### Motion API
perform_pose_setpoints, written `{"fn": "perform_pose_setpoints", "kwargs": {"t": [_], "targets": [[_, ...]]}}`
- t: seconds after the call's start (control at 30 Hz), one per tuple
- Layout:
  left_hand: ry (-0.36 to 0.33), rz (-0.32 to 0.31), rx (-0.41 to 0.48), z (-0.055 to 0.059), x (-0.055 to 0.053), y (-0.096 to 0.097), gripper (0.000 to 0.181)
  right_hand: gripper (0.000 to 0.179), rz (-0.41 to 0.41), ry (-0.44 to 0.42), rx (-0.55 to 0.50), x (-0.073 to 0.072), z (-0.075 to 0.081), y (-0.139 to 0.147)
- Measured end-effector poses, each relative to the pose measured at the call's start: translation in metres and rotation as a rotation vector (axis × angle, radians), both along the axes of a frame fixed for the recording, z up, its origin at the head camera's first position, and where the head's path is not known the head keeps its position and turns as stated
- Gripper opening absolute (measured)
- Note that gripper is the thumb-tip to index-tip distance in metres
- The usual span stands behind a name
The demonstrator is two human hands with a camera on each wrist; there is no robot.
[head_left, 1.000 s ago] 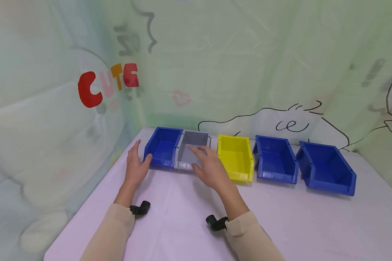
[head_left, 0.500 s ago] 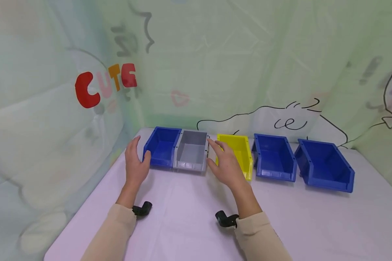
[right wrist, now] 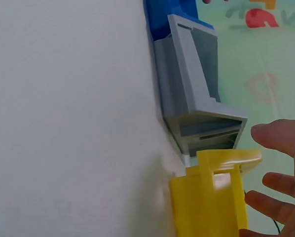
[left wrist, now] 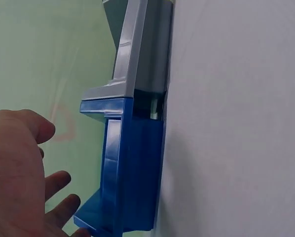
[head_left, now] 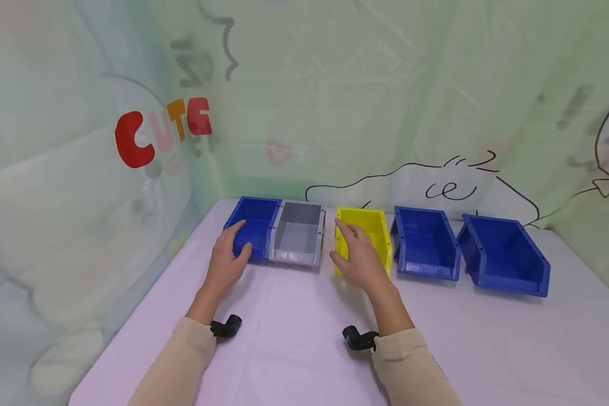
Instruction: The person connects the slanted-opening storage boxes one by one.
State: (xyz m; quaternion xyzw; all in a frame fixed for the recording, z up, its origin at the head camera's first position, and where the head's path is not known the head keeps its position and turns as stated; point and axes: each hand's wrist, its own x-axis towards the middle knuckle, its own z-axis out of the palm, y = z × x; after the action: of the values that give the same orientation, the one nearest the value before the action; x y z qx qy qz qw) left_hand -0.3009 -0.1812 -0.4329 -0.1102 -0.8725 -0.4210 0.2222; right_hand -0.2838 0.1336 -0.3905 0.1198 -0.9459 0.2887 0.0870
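My left hand point(head_left: 226, 264) hovers at the front of the leftmost blue bin point(head_left: 257, 225), fingers spread and relaxed, holding nothing. In the left wrist view its thumb and fingertips stand beside that bin's upper edge. Right of it, side by side, sits a grey bin point(head_left: 298, 234). My right hand point(head_left: 361, 260) hovers over the front left of the yellow bin point(head_left: 379, 230) and hides part of it. Its fingers are loosely bent with nothing between them. The right wrist view shows the yellow bin point(right wrist: 206, 202) next to the fingertips, with the grey bin point(right wrist: 187, 84) beyond.
Two more blue bins, one point(head_left: 428, 245) right of the yellow bin and another point(head_left: 504, 256) at the far right, finish the row. All stand on a table with a pale cloth point(head_left: 284, 338). A printed curtain point(head_left: 360, 101) hangs close behind and along the left.
My right hand has moved right, from in front of the grey bin to the yellow bin. My left hand has shifted slightly right, over the leftmost blue bin's front. The bins stay in place.
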Motion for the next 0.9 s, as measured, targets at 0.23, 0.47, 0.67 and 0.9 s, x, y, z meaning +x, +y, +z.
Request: {"fn": "perform_pose_setpoints", "kwargs": {"t": [0.23,0.47,0.67,0.9], "targets": [[-0.045,-0.055,-0.079,0.001,0.002,0.014,0.06,0.082,-0.016,-0.149,0.01,-0.005,-0.007,0.004],[-0.092,-0.075,-0.206,-0.003,0.003,0.028,0.066,0.086,0.006,-0.21,0.059,-0.008,-0.016,0.007],[-0.135,-0.072,-0.347,-0.006,0.004,0.03,0.073,0.101,0.0,-0.216,0.125,-0.007,-0.019,0.005],[-0.147,-0.072,-0.36,-0.008,0.003,0.029,0.072,0.102,-0.022,-0.199,0.144,-0.001,-0.019,0.007]]}}
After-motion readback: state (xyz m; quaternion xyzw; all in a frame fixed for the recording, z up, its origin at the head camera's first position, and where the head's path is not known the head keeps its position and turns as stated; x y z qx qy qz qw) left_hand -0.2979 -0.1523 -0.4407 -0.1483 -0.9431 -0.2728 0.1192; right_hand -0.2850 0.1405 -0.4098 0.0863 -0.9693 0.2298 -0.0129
